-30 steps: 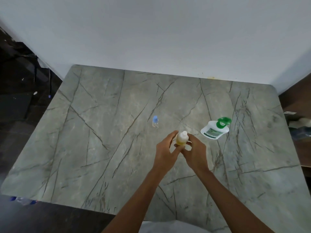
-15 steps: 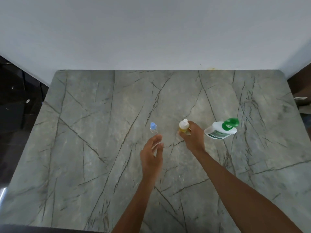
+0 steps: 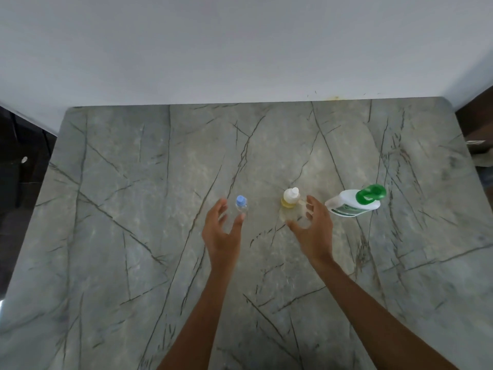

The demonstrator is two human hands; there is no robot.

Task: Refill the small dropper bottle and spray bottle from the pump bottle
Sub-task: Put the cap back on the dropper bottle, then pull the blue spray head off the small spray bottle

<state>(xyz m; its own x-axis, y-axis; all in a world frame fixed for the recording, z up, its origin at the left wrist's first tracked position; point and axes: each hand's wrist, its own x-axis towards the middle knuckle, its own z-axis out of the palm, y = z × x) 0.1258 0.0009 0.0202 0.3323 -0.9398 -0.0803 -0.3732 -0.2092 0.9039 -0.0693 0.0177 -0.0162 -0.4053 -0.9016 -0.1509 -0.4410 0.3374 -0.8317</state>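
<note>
1. Table [image 3: 128, 214]: grey-green stone top with dark veins, filling most of the view. Its far edge at 12 o'clock meets a white wall [image 3: 240, 49].
2. Blue-capped bottle [image 3: 241, 206]: small and clear, with the cap on. It stands upright on the table a little to 9 o'clock of the table's middle.
3. Yellow bottle [image 3: 290, 199]: small, with a yellowish body and a white nozzle cap in place. It stands upright at 3 o'clock of the blue-capped bottle, and the two are apart.
4. Pump bottle [image 3: 352, 205]: white body with a green and white label and a green pump head on top. It stands at 3 o'clock of the yellow bottle, near it but not touching.
5. Left hand [image 3: 222, 232]: at 6 o'clock of the blue-capped bottle. The fingers are spread and lightly curved toward the bottle and nothing is gripped. The thumb tip lies at the bottle's base, and I cannot tell whether it touches.
6. Right hand [image 3: 313, 228]: at 5 o'clock of the yellow bottle and 8 o'clock of the pump bottle. The fingers are spread and loosely bent, just beside the yellow bottle, and they hold nothing.
7. Forearms: both are bare and enter from 6 o'clock.
8. Floor [image 3: 16, 182]: a dark strip beyond the table edge at 9 o'clock, with its detail unclear.
</note>
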